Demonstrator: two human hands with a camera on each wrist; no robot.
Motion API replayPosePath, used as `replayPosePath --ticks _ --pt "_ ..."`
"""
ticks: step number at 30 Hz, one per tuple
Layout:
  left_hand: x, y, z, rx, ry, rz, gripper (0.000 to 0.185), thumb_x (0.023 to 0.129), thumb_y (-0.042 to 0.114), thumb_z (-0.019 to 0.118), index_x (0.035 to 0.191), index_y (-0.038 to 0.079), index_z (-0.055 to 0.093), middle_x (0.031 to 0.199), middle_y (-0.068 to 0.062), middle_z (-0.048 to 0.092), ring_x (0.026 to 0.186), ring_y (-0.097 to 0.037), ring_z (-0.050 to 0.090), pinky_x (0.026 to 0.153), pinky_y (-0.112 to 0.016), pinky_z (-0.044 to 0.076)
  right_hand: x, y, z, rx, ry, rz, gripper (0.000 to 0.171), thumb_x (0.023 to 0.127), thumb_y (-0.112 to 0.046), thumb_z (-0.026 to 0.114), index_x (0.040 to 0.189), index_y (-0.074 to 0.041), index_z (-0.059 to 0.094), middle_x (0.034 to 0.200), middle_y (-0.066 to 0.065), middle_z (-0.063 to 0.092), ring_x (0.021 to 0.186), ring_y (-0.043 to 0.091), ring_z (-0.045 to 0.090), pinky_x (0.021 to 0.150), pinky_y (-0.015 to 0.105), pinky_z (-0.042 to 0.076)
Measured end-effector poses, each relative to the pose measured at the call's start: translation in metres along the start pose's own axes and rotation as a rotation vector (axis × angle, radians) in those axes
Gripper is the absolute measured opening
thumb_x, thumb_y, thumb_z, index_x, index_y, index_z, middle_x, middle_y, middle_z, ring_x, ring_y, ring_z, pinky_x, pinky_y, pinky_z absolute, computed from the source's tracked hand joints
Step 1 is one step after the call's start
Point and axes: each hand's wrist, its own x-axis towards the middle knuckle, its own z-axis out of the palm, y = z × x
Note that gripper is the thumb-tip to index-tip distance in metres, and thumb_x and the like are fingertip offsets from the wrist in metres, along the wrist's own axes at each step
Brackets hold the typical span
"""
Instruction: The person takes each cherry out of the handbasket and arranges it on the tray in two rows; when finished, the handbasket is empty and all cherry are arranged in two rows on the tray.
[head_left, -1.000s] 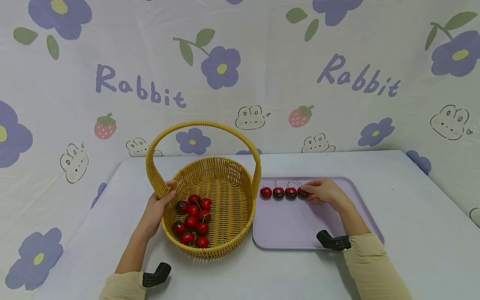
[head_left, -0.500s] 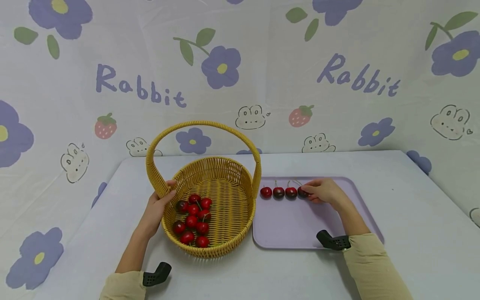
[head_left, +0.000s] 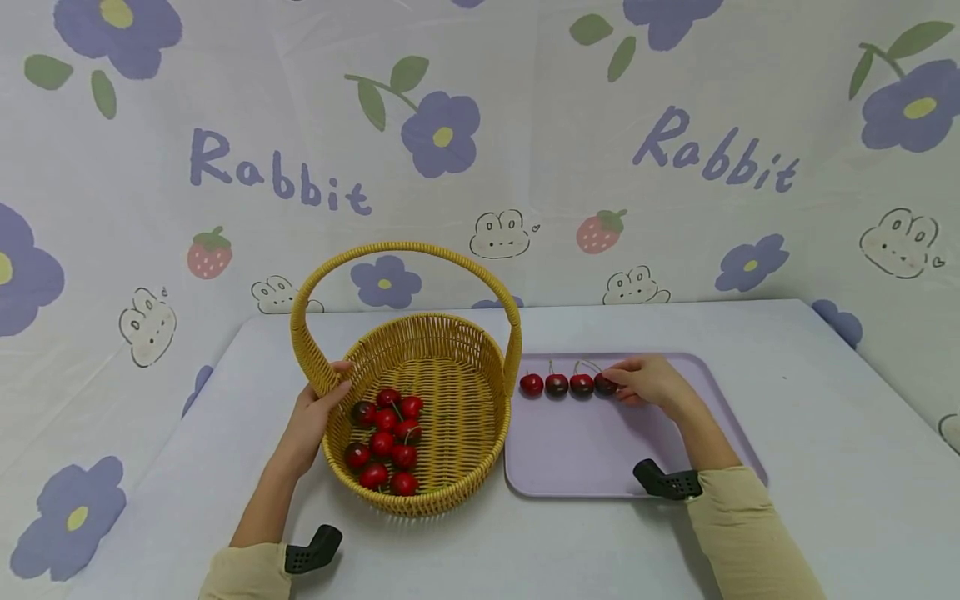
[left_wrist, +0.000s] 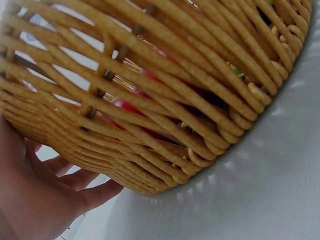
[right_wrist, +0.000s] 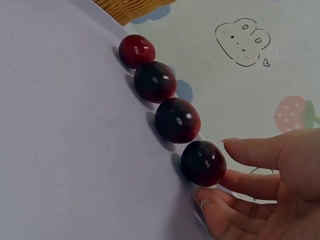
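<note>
— What's nearest you, taking the wicker basket (head_left: 420,408) as the mark?

— Just in front of it, bare counter (head_left: 525,542) and two beige sleeves. The left hand (head_left: 311,421) lies against the basket's left wall, thumb on the rim, fingers (left_wrist: 95,192) fairly straight along the weave, not curled round anything.

— And inside the basket?

— A heap of red cherries (head_left: 386,437) at its left side.

— To the right of the basket?

— A lilac tray (head_left: 577,458), its edge close beside the basket. Along the tray's far part four cherries sit in a row running away from the basket. The right hand (head_left: 652,383) is at the row's outer end, fingers (right_wrist: 250,182) loosely bent and touching the fourth cherry (head_left: 604,384); I can't tell whether they pinch it.

— Behind the basket?

— Its arched handle (head_left: 405,250) stands upright, and past that a cloth backdrop (head_left: 480,150) printed with flowers, rabbits and strawberries.
</note>
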Motion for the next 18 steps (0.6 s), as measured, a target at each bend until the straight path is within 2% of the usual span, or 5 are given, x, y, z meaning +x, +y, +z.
replayPosePath --ticks 9,15,18 --pt "0.001 -0.001 0.0 -0.004 -0.006 0.002 0.041 0.103 0.018 0.041 0.141 0.002 0.035 0.144 -0.016 0.033 0.128 -0.025 0.031 0.106 -0.043 0.02 -0.001 0.003 -0.011 0.012 -0.023 0.007 0.046 0.097 -0.021 0.054 0.126 0.015 0.049 0.097 0.017 0.064 0.078 0.014 0.061 0.07 0.029 0.052" --pt "0.001 -0.001 0.0 -0.005 -0.005 0.002 0.041 0.103 0.018 0.041 0.141 0.002 0.036 0.144 -0.016 0.034 0.127 -0.025 0.032 0.106 -0.042 0.02 -0.012 -0.008 -0.028 0.073 -0.057 -0.03 0.06 0.098 -0.035 0.052 0.135 0.011 0.04 0.122 0.029 0.053 0.101 0.029 0.06 0.081 0.029 0.051" --pt "0.001 -0.001 0.0 -0.008 -0.002 0.0 0.041 0.103 0.018 0.041 0.14 0.002 0.036 0.144 -0.016 0.033 0.127 -0.024 0.032 0.106 -0.042 0.02 -0.017 -0.014 -0.036 0.122 -0.094 -0.093 0.062 0.1 -0.039 0.048 0.137 0.009 0.038 0.126 0.03 0.048 0.111 0.035 0.055 0.085 0.029 0.049"
